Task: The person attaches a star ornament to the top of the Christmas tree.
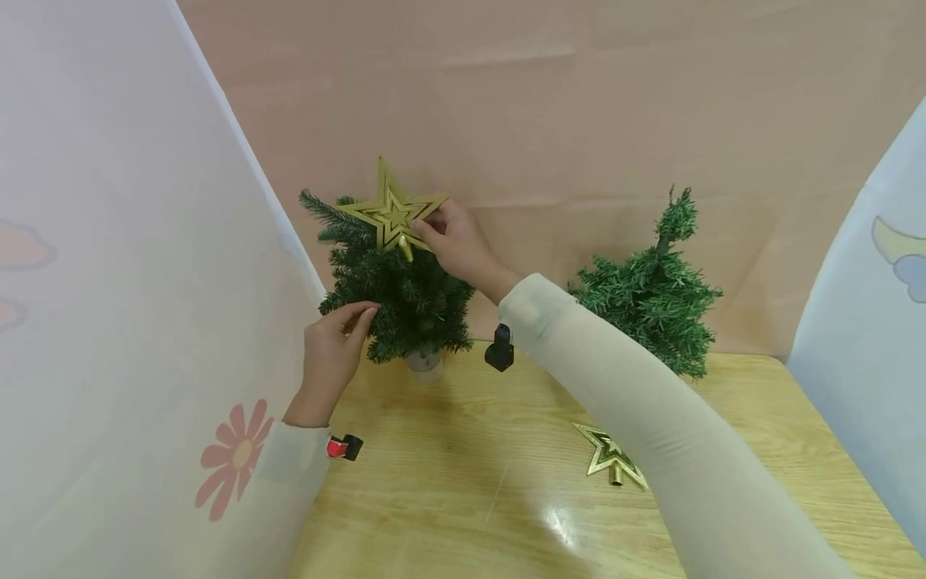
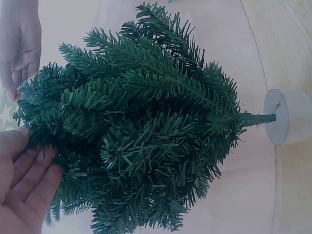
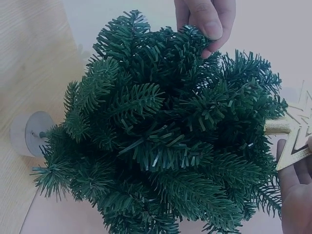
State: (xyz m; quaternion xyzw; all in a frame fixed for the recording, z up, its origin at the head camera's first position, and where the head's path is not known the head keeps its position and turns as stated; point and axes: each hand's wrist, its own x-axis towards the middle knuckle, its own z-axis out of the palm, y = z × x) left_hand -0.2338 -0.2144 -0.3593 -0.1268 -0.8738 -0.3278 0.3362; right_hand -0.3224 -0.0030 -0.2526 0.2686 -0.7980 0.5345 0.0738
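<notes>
In the head view my right hand (image 1: 463,245) pinches a gold star tree topper (image 1: 396,217) by its right side, at the top of the left artificial Christmas tree (image 1: 405,289). The topper's short tube points down in front of the needles. My left hand (image 1: 333,350) is at the tree's left side. In the right wrist view its thumb and finger pinch the tip of a branch (image 3: 192,36). The dark green tree (image 2: 146,112) stands on a pale round base (image 2: 287,117). Part of the star (image 3: 297,131) shows by my right fingers.
A second small tree (image 1: 651,297) stands at the back right, with a bare stem near its top. Another gold star topper (image 1: 608,454) lies on the wooden table (image 1: 448,482), partly behind my right sleeve. A white patterned cloth (image 1: 145,241) hangs close on the left.
</notes>
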